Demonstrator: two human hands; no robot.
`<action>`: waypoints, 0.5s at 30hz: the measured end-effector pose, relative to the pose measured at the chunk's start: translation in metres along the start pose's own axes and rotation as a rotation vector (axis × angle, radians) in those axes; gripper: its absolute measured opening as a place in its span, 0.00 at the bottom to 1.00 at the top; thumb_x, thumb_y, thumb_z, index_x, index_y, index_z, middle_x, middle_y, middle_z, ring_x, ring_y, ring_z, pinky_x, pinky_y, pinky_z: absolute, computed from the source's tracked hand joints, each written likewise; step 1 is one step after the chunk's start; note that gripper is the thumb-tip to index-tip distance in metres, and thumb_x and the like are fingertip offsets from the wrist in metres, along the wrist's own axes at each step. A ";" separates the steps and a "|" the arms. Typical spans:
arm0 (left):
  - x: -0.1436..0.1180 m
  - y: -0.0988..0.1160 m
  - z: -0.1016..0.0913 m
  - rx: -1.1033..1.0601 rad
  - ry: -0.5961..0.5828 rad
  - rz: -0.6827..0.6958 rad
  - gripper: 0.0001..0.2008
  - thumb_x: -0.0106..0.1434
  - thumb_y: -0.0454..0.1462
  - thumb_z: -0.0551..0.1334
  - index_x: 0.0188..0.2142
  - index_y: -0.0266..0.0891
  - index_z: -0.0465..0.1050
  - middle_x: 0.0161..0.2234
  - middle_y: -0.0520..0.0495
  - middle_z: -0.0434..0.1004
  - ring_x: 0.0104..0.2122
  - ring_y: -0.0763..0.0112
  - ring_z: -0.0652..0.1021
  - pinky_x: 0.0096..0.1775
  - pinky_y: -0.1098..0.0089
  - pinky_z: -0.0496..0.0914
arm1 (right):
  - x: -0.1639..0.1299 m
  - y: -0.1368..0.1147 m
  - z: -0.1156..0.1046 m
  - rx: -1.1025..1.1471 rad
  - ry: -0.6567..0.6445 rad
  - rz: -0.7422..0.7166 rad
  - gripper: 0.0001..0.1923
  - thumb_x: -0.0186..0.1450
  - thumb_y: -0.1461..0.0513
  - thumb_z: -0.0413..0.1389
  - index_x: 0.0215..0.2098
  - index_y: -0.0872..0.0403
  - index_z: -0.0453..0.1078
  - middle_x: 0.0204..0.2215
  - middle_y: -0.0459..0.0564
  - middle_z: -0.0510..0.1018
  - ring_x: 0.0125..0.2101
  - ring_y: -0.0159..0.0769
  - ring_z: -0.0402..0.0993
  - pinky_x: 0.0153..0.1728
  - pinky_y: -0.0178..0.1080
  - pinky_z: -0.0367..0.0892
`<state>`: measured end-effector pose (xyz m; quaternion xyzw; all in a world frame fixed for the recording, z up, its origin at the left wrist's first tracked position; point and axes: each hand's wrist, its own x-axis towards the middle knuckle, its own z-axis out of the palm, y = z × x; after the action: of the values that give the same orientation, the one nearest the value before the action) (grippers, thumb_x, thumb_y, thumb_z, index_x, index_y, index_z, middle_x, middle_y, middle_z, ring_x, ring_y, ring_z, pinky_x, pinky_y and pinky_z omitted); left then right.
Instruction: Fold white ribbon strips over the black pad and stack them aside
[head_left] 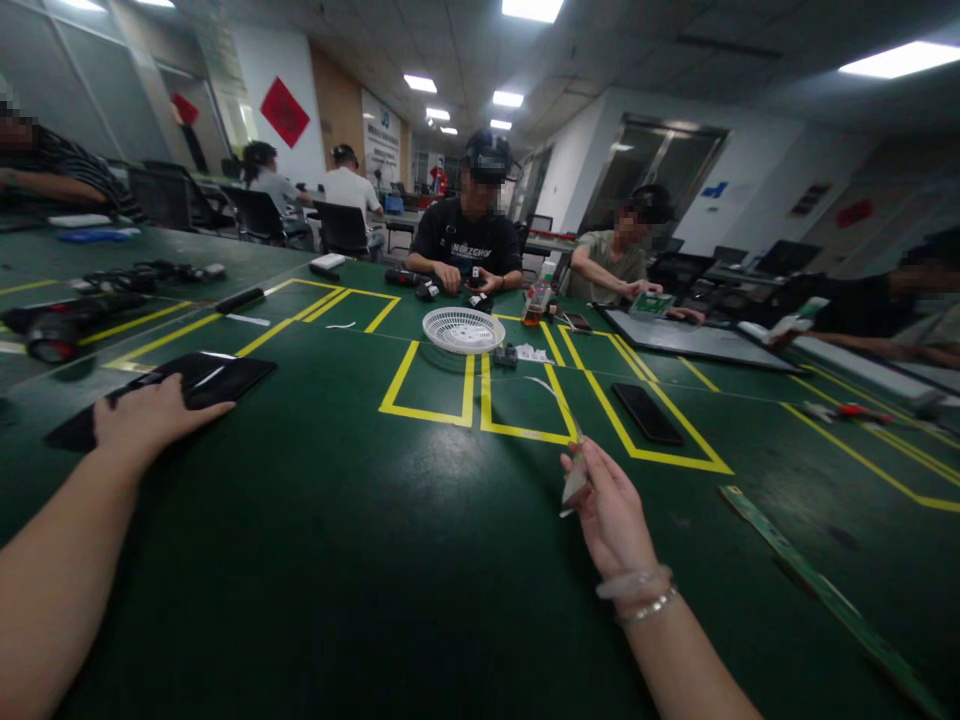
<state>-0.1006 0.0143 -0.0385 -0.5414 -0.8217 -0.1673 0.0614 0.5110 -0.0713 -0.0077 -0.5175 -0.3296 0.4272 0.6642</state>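
Observation:
My left hand [150, 420] rests with spread fingers on a flat black panel-like item [240, 377] at the left, its thumb stretched to the right along the near edge. Raised over the table, my right hand [611, 500] pinches a small greyish-white folded piece [576, 482] between thumb and fingers. From that piece a thin pale strip [559, 396] curves up and away to the left; its exact kind cannot be made out. A bracelet and a band circle my right wrist. A black phone [646, 412] lies beyond this hand, to the right.
On the green table [337, 540], yellow tape [431, 415] marks rectangles. A white round basket [463, 331] stands in the middle, near a bottle [535, 303]. A long green circuit strip [825, 595] lies at right, black gear [56, 325] at left. Several people sit around.

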 end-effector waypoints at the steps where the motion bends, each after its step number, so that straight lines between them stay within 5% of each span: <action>1: -0.002 0.003 -0.004 0.026 -0.029 -0.013 0.52 0.43 0.72 0.58 0.48 0.29 0.74 0.38 0.35 0.76 0.46 0.28 0.72 0.46 0.42 0.62 | 0.001 0.001 -0.002 0.003 -0.006 0.004 0.21 0.56 0.50 0.67 0.43 0.50 0.75 0.41 0.48 0.81 0.39 0.38 0.81 0.35 0.39 0.79; 7: -0.013 0.039 -0.020 0.032 -0.122 0.047 0.55 0.49 0.70 0.57 0.59 0.27 0.67 0.50 0.28 0.71 0.47 0.30 0.73 0.43 0.51 0.68 | 0.002 0.001 -0.005 0.010 -0.028 0.031 0.17 0.58 0.51 0.65 0.42 0.50 0.76 0.40 0.50 0.82 0.39 0.42 0.81 0.35 0.41 0.80; 12: -0.042 0.116 -0.022 -0.115 -0.158 0.492 0.47 0.57 0.62 0.61 0.59 0.24 0.64 0.54 0.29 0.69 0.52 0.38 0.71 0.51 0.50 0.64 | -0.001 -0.002 -0.004 -0.002 -0.069 0.062 0.15 0.62 0.51 0.62 0.42 0.51 0.75 0.42 0.52 0.81 0.43 0.44 0.80 0.34 0.38 0.79; 15: -0.078 0.161 -0.020 -0.170 -0.216 0.697 0.42 0.58 0.60 0.64 0.62 0.36 0.62 0.59 0.41 0.65 0.56 0.50 0.68 0.58 0.55 0.60 | -0.003 -0.004 -0.003 0.002 -0.073 0.092 0.16 0.62 0.51 0.61 0.43 0.51 0.74 0.44 0.53 0.81 0.45 0.43 0.79 0.34 0.36 0.78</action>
<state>0.0762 -0.0032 -0.0080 -0.8063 -0.5729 -0.1460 -0.0173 0.5135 -0.0761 -0.0045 -0.5157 -0.3290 0.4762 0.6317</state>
